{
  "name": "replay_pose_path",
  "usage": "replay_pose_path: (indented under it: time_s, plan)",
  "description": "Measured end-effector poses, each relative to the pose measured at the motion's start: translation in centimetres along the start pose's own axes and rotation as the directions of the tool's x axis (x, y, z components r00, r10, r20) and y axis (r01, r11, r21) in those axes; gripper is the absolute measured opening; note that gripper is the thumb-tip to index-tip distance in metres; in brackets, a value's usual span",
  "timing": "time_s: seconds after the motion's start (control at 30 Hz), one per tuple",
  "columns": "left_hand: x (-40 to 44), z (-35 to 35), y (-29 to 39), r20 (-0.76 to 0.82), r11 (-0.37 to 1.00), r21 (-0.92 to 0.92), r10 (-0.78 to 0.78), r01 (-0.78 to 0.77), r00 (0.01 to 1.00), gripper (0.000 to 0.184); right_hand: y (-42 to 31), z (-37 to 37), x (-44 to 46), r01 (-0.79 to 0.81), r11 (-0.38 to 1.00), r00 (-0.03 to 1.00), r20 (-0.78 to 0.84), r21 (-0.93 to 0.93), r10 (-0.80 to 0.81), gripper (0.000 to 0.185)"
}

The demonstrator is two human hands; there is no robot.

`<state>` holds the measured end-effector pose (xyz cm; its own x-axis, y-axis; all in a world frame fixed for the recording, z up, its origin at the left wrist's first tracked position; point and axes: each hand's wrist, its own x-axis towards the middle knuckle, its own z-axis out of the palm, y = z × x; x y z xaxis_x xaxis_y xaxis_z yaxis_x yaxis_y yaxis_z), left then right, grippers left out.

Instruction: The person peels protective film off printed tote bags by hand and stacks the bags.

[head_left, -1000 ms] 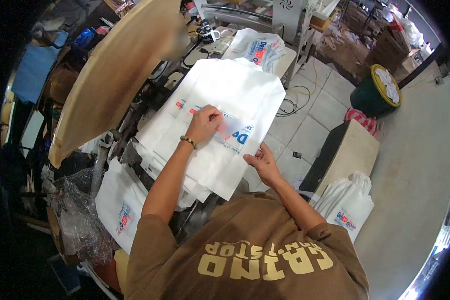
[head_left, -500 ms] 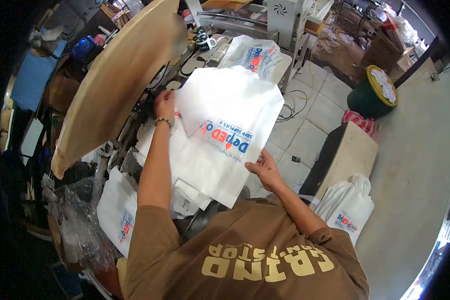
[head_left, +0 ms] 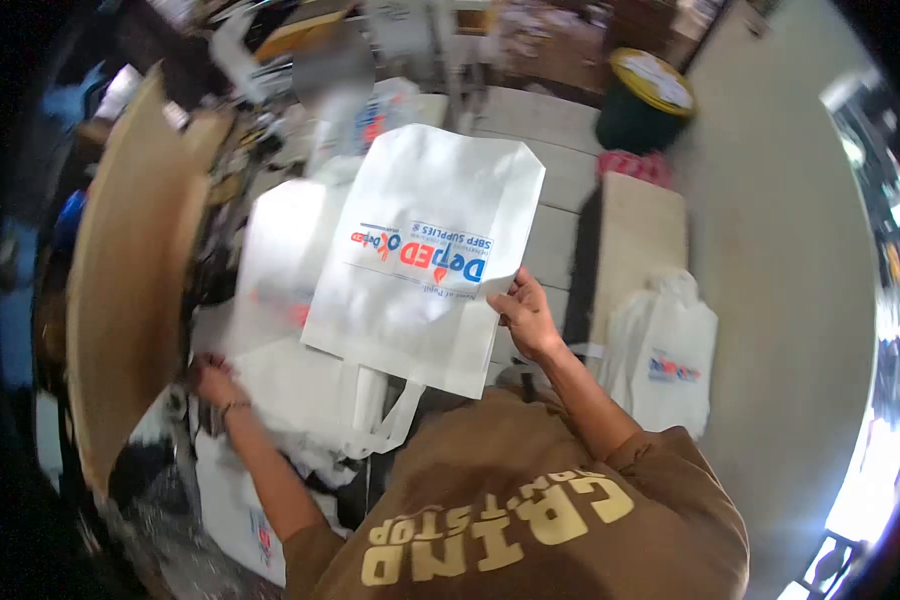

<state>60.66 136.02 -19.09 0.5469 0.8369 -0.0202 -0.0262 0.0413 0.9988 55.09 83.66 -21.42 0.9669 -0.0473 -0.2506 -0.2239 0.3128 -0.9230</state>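
A white printed tote bag (head_left: 410,310) with red and blue lettering is tilted in front of me, its handles hanging toward my body. My right hand (head_left: 530,318) pinches its right edge, thumb on top. Lower left, my left hand (head_left: 213,380) is beside the left edge of another white bag (head_left: 285,250), which lies on the work surface partly under the held one. Motion blurs the left fingers, so their grip is unclear. Farther back lies another printed bag (head_left: 375,115), also blurred.
A large curved wooden board (head_left: 130,290) stands on my left. White bags (head_left: 660,350) lie stacked on the right beside a beige-topped bench (head_left: 638,235). A green bin (head_left: 642,118) with a yellow rim stands by the wall. More white bags (head_left: 235,505) are low on the left.
My view has turned. The printed bag in my right hand has come away from the bag beneath, and my left hand has moved from its upper left edge down toward me.
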Motion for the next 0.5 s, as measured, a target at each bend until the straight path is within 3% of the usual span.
replay_pose_path:
  time_s: [0.03,0.1,0.13,0.23,0.3,0.33,0.37,0.4,0.43,0.47,0.5]
  plan:
    - [2.7,-1.9,-2.6,0.061,0.997,0.073,0.013,-0.017,0.998,0.016,0.3,-0.8,-1.0,0.079,0.994,0.993,-0.089,0.073,-0.073,0.044]
    - [1.3,-2.1,-1.4,0.103,0.99,0.14,-0.041,0.026,0.994,0.027,1.9,-3.3,-3.9,0.22,0.96,0.941,-0.298,0.174,-0.161,0.036]
    - [3.4,-3.8,-2.4,0.208,0.98,0.198,-0.031,-0.011,0.978,0.032,2.5,-3.5,-4.9,0.303,0.922,0.903,-0.381,0.241,-0.197,0.037]
    - [5.8,-2.6,-3.4,0.184,0.985,0.135,0.083,-0.108,0.979,0.038,5.9,-7.9,-8.7,0.47,0.818,0.788,-0.575,0.331,-0.22,0.044]
    - [5.3,-1.3,-3.7,0.24,0.961,0.227,0.104,-0.16,0.965,0.036,9.0,-10.3,-10.4,0.602,0.778,0.474,-0.864,0.178,-0.169,0.044]
    - [6.0,-0.8,-4.6,0.277,0.962,0.22,0.096,-0.16,0.956,0.036,10.3,-11.0,-11.2,0.616,0.772,0.439,-0.882,0.157,-0.171,0.044]
    - [6.0,-0.8,-4.5,0.254,0.958,0.225,0.121,-0.18,0.96,0.036,11.8,-10.7,-12.4,0.66,0.737,0.284,-0.956,0.142,-0.071,0.044]
    - [1.2,4.5,0.4,0.254,0.934,0.266,0.17,-0.238,0.952,0.035,9.4,-15.6,-13.5,0.692,0.707,0.115,-0.989,0.149,0.096,0.044]
    - [1.2,5.3,0.7,0.284,0.933,0.263,0.17,-0.247,0.944,0.035,11.6,-17.1,-13.7,0.767,0.631,0.012,-0.985,0.119,0.172,0.043]
    - [1.4,5.7,1.1,0.311,0.908,0.305,0.192,-0.289,0.931,0.036,13.7,-18.6,-13.4,0.775,0.622,-0.008,-0.983,0.111,0.185,0.043]
    - [1.2,6.1,1.7,0.334,0.879,0.343,0.215,-0.331,0.917,0.036,15.6,-20.5,-13.1,0.87,0.476,-0.075,-0.918,0.131,0.39,0.034]
